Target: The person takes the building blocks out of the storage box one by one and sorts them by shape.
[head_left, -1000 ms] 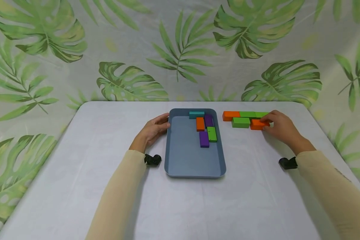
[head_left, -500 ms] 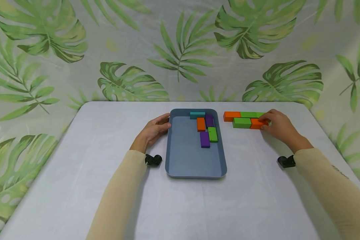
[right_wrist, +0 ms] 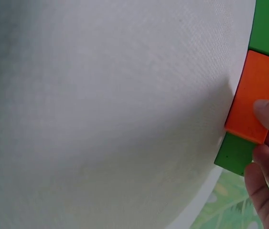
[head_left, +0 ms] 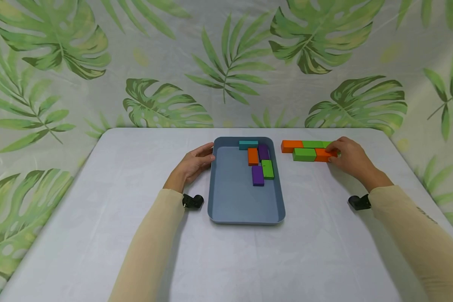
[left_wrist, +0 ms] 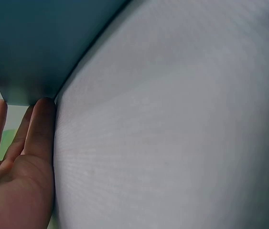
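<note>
At the right of the head view, my right hand (head_left: 349, 159) pinches the right end of an orange block (head_left: 322, 154). The right wrist view has the thumb on the face of that orange block (right_wrist: 251, 95) and fingers at its end. Its left end meets a green block (head_left: 304, 154). Behind these runs a row of an orange block (head_left: 292, 146) and green blocks (head_left: 312, 144), its right part hidden by the hand. My left hand (head_left: 192, 163) rests with extended fingers at the left wall of a blue-grey tray (head_left: 226, 201); in the left wrist view fingertips touch the tray (left_wrist: 43, 52).
Inside the tray, along its right side, lie a teal block (head_left: 248, 145), an orange block (head_left: 253, 156), a purple block (head_left: 263, 152), a green block (head_left: 267, 169) and another purple block (head_left: 258, 175). A white cloth covers the table (head_left: 321, 251). Behind hangs a leaf-patterned curtain (head_left: 166, 46).
My right hand has pushed the front orange block slightly left and back, closing the gap to the green block beside it. The left hand and tray stay in place.
</note>
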Available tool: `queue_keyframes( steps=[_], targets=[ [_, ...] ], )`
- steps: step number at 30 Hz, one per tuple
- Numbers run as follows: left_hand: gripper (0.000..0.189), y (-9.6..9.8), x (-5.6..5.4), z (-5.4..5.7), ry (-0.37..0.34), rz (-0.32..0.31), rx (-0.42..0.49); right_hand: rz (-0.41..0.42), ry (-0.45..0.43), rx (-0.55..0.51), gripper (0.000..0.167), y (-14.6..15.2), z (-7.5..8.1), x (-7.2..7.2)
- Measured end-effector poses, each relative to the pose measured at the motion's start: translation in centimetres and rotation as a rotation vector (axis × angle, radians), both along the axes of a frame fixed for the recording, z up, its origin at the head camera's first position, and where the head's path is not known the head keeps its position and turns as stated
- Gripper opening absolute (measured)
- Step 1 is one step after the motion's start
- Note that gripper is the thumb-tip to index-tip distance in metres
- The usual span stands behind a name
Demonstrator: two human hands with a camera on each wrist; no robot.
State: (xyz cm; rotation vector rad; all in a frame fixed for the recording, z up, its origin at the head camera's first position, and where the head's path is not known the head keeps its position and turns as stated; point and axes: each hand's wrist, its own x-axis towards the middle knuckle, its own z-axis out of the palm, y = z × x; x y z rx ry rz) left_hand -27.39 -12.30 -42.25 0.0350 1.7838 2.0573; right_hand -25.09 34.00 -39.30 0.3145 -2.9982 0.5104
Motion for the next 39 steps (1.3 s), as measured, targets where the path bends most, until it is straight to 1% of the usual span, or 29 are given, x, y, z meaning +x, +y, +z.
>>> queue_keyframes(
  steps=[4, 9, 14, 17, 20, 24, 29, 31, 35, 39],
  targets=[
    [0.064, 0.0, 0.0, 0.0, 0.0, -0.003, -0.006, 0.008, 0.023, -0.008, 0.023, 0.1, -0.1, 0.0],
    [0.064, 0.1, 0.1, -0.1, -0.001, -0.006, -0.011, 0.003, 0.015, -0.007, 0.024, 0.2, -0.2, 0.1],
    [0.064, 0.1, 0.1, -0.2, -0.004, -0.004, -0.021, 0.009, 0.012, 0.008, 0.024, 0.2, 0.3, 0.5],
    [0.063, 0.1, 0.1, -0.1, -0.006, -0.003, -0.03, 0.026, 0.045, 0.006, 0.023, 0.1, 0.9, 0.7],
    [0.063, 0.1, 0.1, -0.1, -0.005, -0.005, -0.037, 0.056, 0.1, -0.01, 0.022, -0.1, 1.5, 1.0],
    [0.063, 0.1, 0.0, -0.1, 0.0, -0.005, -0.031, 0.087, 0.144, -0.031, 0.021, -0.6, 2.4, 0.9],
    [0.064, 0.1, 0.0, -0.1, 0.003, -0.003, -0.009, 0.104, 0.109, -0.032, 0.023, -2.4, 4.1, 0.4],
    [0.064, 0.1, 0.0, 0.0, 0.0, -0.003, -0.013, 0.122, 0.075, -0.026, 0.024, -3.5, 4.9, 0.2],
    [0.064, 0.0, 0.0, 0.0, -0.008, -0.002, -0.021, 0.196, 0.015, -0.015, 0.025, -6.4, 6.2, -0.4],
    [0.064, 0.0, 0.0, 0.0, -0.011, -0.005, -0.019, 0.299, -0.019, 0.007, 0.025, -9.4, 6.6, -1.2]
  ],
)
